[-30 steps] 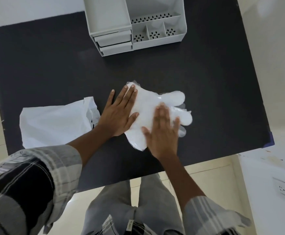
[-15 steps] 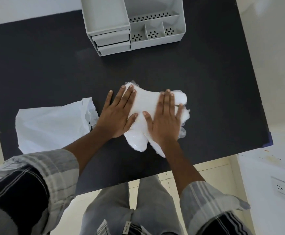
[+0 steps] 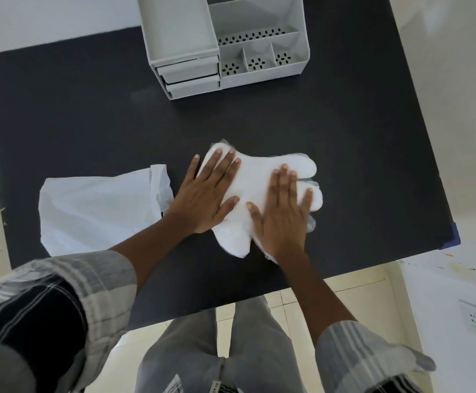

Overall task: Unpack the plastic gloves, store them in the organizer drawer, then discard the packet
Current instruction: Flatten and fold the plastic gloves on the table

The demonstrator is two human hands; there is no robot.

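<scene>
While both palms press flat and open, gripping nothing, the left hand [image 3: 207, 198] and right hand [image 3: 283, 215] hide much of the plastic gloves [image 3: 255, 177] mid-desk [image 3: 358, 143]. Half a second on, the right hand sits nearer the front edge. The organizer [image 3: 222, 43] is cropped at the far edge; the packet [image 3: 95, 211] lies left.

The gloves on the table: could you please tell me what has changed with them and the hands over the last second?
The right hand slid along the gloves toward their fingertips and partway back, smoothing them flat. Nothing was gripped or released. The left hand stayed pressed on the cuff end; packet and organizer unchanged.
</scene>
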